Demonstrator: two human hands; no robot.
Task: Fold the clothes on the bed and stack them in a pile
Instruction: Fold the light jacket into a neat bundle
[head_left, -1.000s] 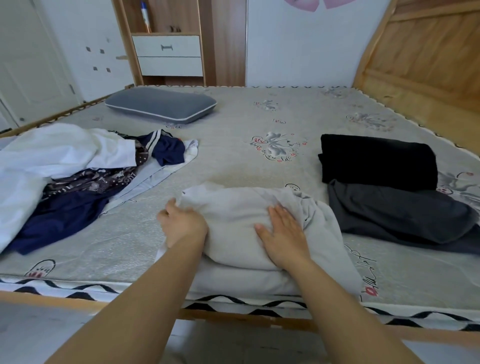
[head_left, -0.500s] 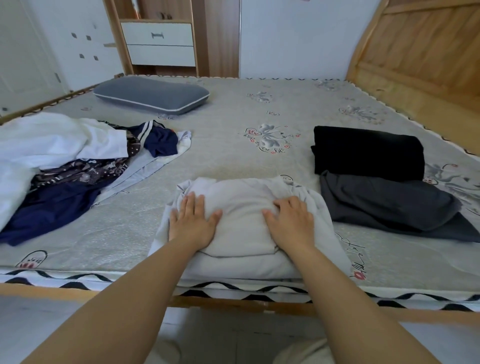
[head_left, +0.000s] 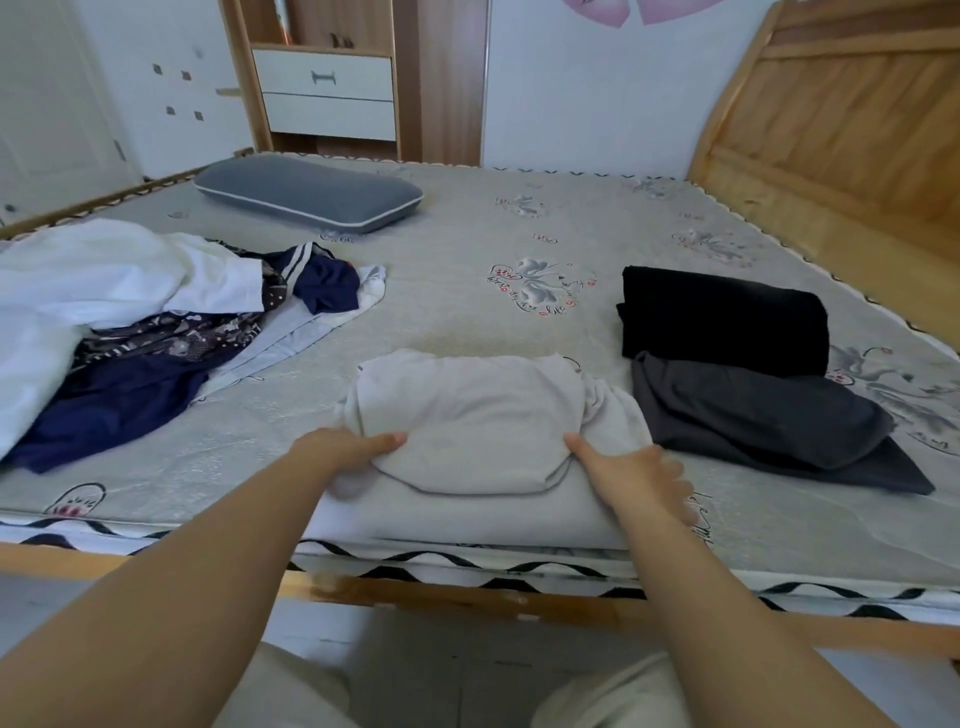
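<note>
Clothes-folding update: we've got the pale grey garment (head_left: 467, 431) sitting at the near edge of the bed (head_left: 467, 218), right in front of us, folded down to a chunky bundle. Our left hand (head_left: 343, 452) is at its left side with the thumb on top and the fingers tucked under the edge, so it's pinching the fabric. Our right hand (head_left: 631, 470) is at the right side, thumb against the top fold; its fingers are blurred, so we can't tell how much they're actually gripping.

Looks to us like the step is either one last fold or lifting the bundle onto the pile. Tip for doing it well: get both hands properly under the bottom layer, since the lower layer spreads out wider than the top fold and will flop open if we only grab the top. Lift level, both sides together.

Just to the right, touching or nearly so, sits the dark grey folded garment (head_left: 763, 415), and behind it the black folded garment (head_left: 722, 317). That's where the pile should go, we reckon.

Over on the left there's the unfolded heap (head_left: 145, 322), white, navy and patterned stuff all tangled, so plenty left to do. Far back: a grey pillow (head_left: 306, 192).
</note>
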